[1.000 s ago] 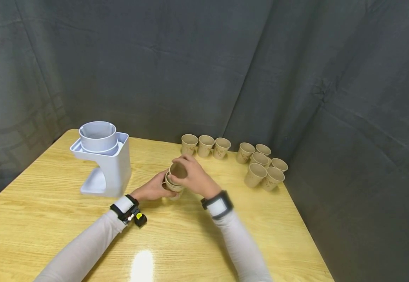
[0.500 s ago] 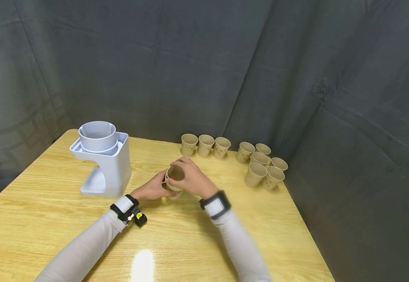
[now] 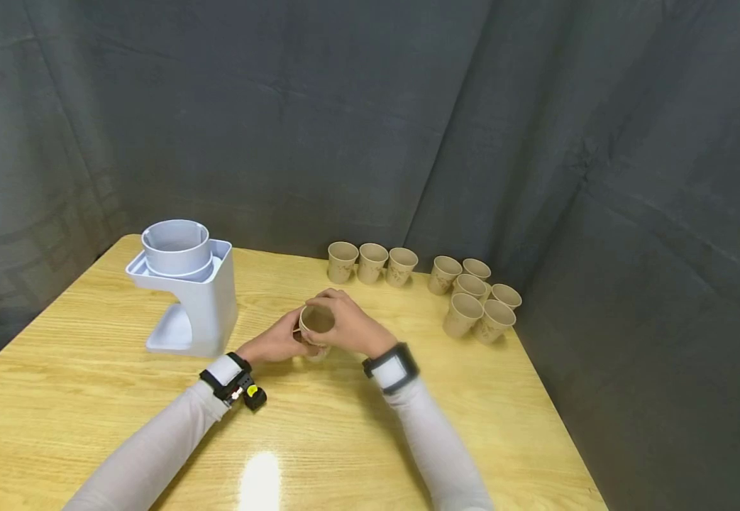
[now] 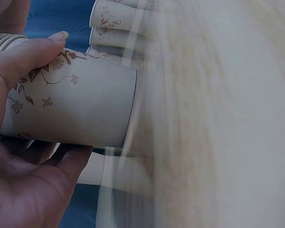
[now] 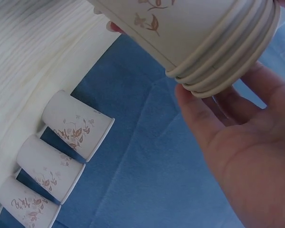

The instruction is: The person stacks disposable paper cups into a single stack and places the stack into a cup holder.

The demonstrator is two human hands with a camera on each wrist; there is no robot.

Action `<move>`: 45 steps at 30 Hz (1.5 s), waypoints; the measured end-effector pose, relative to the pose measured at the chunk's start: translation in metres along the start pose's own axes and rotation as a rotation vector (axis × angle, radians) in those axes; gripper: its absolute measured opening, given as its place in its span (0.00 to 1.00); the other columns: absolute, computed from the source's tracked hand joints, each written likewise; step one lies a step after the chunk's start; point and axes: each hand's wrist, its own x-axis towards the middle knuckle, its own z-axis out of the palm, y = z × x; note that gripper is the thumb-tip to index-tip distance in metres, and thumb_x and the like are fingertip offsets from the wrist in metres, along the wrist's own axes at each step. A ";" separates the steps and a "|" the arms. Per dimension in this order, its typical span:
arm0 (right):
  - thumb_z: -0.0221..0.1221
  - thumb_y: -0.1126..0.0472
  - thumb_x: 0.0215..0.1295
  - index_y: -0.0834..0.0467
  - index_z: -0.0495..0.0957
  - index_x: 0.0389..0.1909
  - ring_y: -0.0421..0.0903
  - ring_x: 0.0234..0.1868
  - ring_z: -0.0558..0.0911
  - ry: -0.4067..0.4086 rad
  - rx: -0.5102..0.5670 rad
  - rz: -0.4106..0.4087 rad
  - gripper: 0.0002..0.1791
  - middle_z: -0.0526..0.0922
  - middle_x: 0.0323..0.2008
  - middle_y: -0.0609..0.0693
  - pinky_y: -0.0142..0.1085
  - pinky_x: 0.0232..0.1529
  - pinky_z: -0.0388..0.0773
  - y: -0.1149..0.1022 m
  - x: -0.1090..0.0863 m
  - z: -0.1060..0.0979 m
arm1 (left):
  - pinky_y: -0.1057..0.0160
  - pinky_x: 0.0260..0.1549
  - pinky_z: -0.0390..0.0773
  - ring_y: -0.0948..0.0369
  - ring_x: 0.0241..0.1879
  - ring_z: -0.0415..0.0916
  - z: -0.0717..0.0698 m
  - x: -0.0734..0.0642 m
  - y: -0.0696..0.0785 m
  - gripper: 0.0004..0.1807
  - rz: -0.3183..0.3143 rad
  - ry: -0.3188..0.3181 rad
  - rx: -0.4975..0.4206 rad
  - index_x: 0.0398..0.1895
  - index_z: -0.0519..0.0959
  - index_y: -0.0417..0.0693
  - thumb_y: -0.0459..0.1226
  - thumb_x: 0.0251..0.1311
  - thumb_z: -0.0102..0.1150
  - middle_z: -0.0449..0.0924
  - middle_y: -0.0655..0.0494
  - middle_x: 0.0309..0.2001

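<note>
A nested stack of beige paper cups [image 3: 317,319] with brown flower print stands near the middle of the table. My left hand [image 3: 277,341] grips the lowest cup round its side, the thumb lying across the print in the left wrist view. My right hand [image 3: 352,325] holds the top of the stack by the rims, fingers on the far side and thumb on the near side. Several rolled rims [image 5: 232,57] sit close together in the right wrist view. The fingers behind the cups are partly hidden.
Three upright paper cups [image 3: 372,265] line the back table edge. Several more cups [image 3: 462,317] cluster at the right edge by the grey curtain [image 3: 631,284]. A pale stand [image 3: 219,305] with a round bowl [image 3: 178,248] on top occupies the back left.
The top cup has gone down into the stack, its rim dropping to the other rims. My right hand moved slightly down and left with it; the left hand has stayed put.
</note>
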 end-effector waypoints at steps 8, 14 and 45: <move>0.74 0.55 0.55 0.60 0.76 0.63 0.49 0.58 0.78 -0.013 0.038 -0.034 0.34 0.78 0.57 0.53 0.40 0.61 0.76 0.003 0.001 -0.003 | 0.50 0.63 0.74 0.45 0.67 0.67 -0.001 0.001 -0.002 0.44 -0.002 -0.013 0.017 0.76 0.61 0.46 0.35 0.57 0.74 0.68 0.44 0.69; 0.75 0.55 0.52 0.61 0.75 0.65 0.48 0.59 0.77 -0.034 0.043 -0.033 0.38 0.78 0.58 0.53 0.41 0.62 0.76 0.005 0.001 -0.004 | 0.49 0.63 0.73 0.44 0.68 0.67 -0.001 0.001 -0.004 0.44 0.017 -0.019 0.013 0.76 0.61 0.46 0.34 0.57 0.74 0.69 0.43 0.69; 0.63 0.60 0.69 0.66 0.75 0.62 0.62 0.66 0.72 0.257 0.259 0.197 0.24 0.74 0.63 0.65 0.51 0.69 0.68 0.095 0.096 -0.028 | 0.48 0.64 0.71 0.48 0.63 0.72 0.001 0.003 -0.004 0.44 -0.052 0.037 -0.010 0.71 0.66 0.42 0.34 0.51 0.78 0.75 0.45 0.61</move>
